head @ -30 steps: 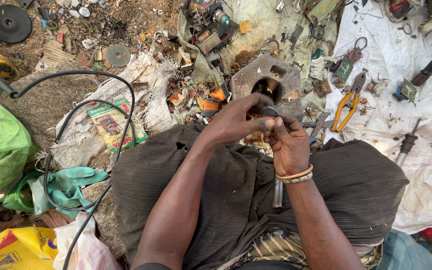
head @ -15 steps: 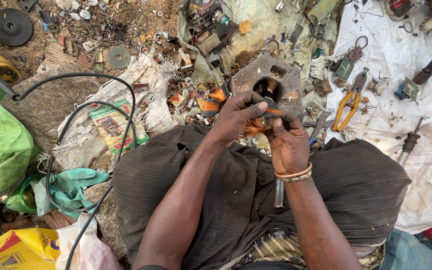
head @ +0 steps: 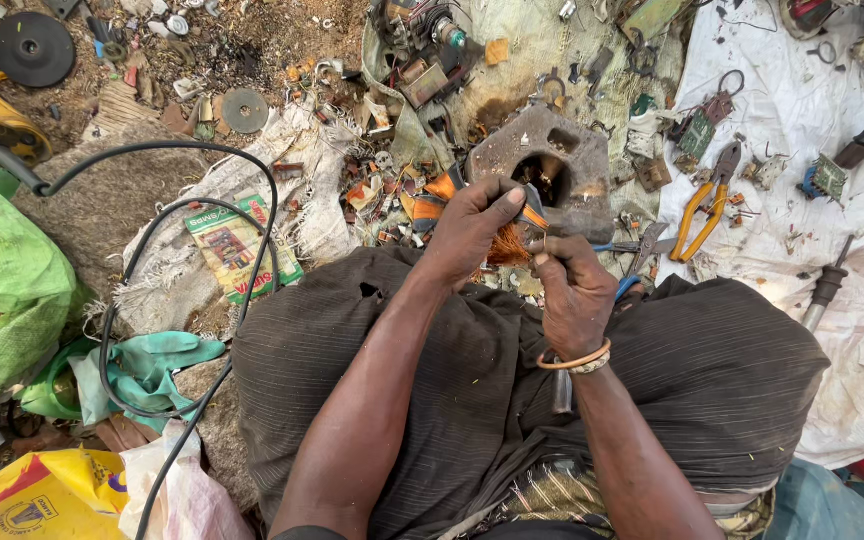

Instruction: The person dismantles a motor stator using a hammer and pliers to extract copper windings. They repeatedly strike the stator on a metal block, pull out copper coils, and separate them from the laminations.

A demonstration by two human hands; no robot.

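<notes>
Little open room was left around the hands: the lap in dark striped cloth (head: pixel 712 370) filled the space below them, and scrap crowded the ground on every other side. The left hand (head: pixel 472 228) was closed on an orange-handled tool (head: pixel 527 212), and the right hand (head: pixel 574 292) was pinched narrow on a tuft of copper wire (head: pixel 508 246) held between the two hands, just above the knees. A grey metal block with a hole (head: pixel 552 160) lay directly beyond the hands, close to them. The ground was bare earth covered with torn sacking, and a white cloth (head: pixel 832 200) was spread to the right. On that cloth's edge yellow-handled pliers (head: pixel 702 200) were seen, with small circuit boards near them. A black cable (head: pixel 202 290) looped across the left side, beside a green sack (head: pixel 2 290) and a teal rag (head: pixel 152 365). A black disc (head: pixel 32 48) lay far off at the upper left.
</notes>
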